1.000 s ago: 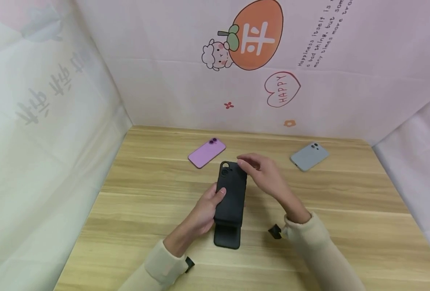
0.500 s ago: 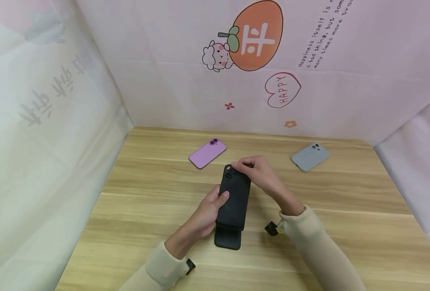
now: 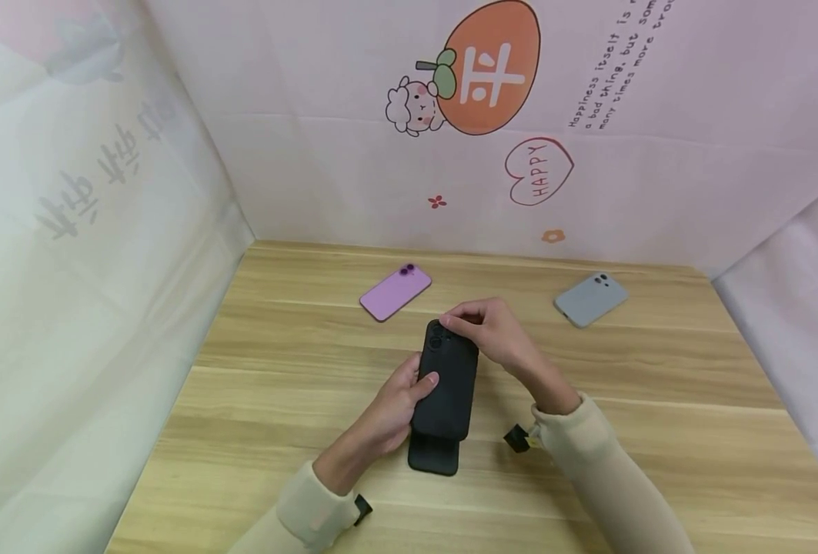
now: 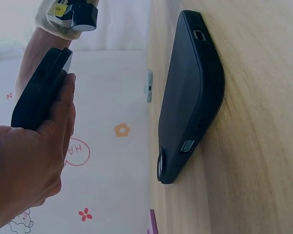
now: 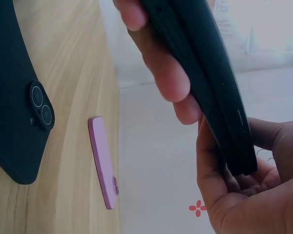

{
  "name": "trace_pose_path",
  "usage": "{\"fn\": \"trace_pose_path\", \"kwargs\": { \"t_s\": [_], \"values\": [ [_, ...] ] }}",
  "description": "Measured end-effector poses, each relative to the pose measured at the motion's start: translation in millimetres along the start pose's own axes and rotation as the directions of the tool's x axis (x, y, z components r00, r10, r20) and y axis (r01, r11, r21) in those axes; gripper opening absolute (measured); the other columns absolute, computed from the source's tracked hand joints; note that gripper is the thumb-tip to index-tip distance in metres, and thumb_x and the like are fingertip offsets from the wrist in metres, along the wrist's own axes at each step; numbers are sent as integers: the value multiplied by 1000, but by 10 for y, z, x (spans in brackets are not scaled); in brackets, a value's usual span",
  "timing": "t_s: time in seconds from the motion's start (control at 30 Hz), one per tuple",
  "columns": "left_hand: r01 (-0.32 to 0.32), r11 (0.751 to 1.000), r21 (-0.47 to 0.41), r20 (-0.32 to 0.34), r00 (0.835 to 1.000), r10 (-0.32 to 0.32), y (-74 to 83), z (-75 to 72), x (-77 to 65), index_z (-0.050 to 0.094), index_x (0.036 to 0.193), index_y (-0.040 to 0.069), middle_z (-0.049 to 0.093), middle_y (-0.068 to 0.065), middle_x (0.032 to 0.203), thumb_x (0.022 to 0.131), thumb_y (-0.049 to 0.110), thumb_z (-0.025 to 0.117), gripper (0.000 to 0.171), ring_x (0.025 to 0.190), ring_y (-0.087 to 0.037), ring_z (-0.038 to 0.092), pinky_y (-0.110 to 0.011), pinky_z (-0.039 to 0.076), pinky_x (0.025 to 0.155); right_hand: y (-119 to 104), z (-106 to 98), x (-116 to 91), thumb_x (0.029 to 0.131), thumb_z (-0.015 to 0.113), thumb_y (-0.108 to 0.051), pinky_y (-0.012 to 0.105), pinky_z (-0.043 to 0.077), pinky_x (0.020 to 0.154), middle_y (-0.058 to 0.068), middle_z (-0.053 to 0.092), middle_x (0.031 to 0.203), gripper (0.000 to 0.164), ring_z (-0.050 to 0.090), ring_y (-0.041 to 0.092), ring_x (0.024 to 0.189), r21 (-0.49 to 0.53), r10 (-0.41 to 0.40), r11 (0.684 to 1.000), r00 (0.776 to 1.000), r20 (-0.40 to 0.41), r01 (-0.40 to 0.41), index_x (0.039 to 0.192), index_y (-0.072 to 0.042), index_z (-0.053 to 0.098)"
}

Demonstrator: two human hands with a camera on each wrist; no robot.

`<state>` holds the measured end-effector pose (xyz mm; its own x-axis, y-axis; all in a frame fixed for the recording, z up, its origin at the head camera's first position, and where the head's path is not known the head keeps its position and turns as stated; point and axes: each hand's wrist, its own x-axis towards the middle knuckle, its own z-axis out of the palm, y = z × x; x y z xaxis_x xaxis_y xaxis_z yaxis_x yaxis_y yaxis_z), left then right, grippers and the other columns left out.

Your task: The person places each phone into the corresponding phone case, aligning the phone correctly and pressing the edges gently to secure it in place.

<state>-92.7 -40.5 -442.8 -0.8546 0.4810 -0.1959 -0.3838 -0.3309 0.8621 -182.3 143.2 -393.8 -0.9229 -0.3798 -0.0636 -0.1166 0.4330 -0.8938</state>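
upper black phone [image 3: 449,408] gripped by left hand [image 3: 393,404], likely for support | camera end [image 3: 436,342] pinched by right hand [image 3: 495,331], likely for steadiness

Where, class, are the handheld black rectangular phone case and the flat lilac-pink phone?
Black rectangular phone case [image 3: 449,391]: head view, middle of its flat back.
Flat lilac-pink phone [image 3: 395,295]: head view, middle of its back.

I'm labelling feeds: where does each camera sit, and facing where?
Head: on the head, facing forward and down over the table; left hand, right hand and sleeves show.
Left wrist: on that wrist, looking past the black case to the far wall; left hand, right forearm show.
Right wrist: on that wrist, facing the case and far wall; right hand, left fingers show.
Both wrist views share the purple phone.
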Motion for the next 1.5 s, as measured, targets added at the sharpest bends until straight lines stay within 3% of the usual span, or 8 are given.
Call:
{"fn": "trace_pose_path", "kwargs": {
  "t_s": [0.23, 0.47, 0.77, 0.97, 1.17, 1.5],
  "values": [
    [-6, 1000, -15, 7, 1000, 6, 2, 9, -7, 32, 146, 9, 49, -15, 142, 107, 16, 38, 41, 128, -28, 52, -41, 48, 101, -85, 12, -42, 96, 64, -21, 30, 51, 61, 11, 72, 94, 20, 62, 24, 75, -16, 26, 1000, 1000, -11, -26, 103, -5, 75],
    [-3, 1000, -10, 1, 1000, 3, 38, 24, -23, 31, 147, 12, 52, -15, 140, 105, 13, 43, 43, 125, -30, 55, -43, 50, 98, -15, 23, -56, 92, 69, -31, 29, 54, 61, 3, 73, 94, 19, 65, 22, 77, 35, -35, 999, 998, -42, 36, 99, -15, 77],
    [-11, 1000, -15, -14, 1000, 11, 22, 8, -22, 33, 146, 12, 54, -16, 138, 104, 10, 45, 43, 122, -31, 58, -44, 52, 94, 11, 22, -72, 92, 70, -28, 31, 56, 64, 2, 73, 98, 17, 67, 24, 80, 59, -53, 997, 998, -19, 54, 104, -18, 76],
    [-34, 999, -16, -10, 999, 34, 11, 19, -28, 33, 146, 9, 54, -19, 137, 104, 9, 46, 44, 120, -33, 58, -45, 52, 93, 19, 7, -81, 90, 71, -33, 31, 56, 66, 3, 73, 96, 21, 67, 24, 82, 71, -13, 997, 1000, -11, 14, 103, -17, 76],
    [-39, 999, 8, -36, 999, 40, 13, 19, -29, 35, 145, 11, 54, -18, 138, 103, 7, 46, 44, 120, -33, 59, -45, 52, 93, 69, -18, -112, 88, 73, -34, 36, 59, 67, 8, 75, 89, 29, 70, 24, 77, 124, 56, 991, 998, -14, -54, 100, -8, 76],
    [-49, 998, 37, -63, 997, 51, 34, -13, -32, 37, 143, 11, 56, -17, 136, 103, 7, 47, 42, 118, -31, 60, -45, 53, 93, 150, -48, -111, 87, 75, -34, 41, 60, 65, 14, 73, 86, 35, 72, 30, 70, 220, 84, 972, 996, -11, -79, 99, 0, 74]
  ]
}}
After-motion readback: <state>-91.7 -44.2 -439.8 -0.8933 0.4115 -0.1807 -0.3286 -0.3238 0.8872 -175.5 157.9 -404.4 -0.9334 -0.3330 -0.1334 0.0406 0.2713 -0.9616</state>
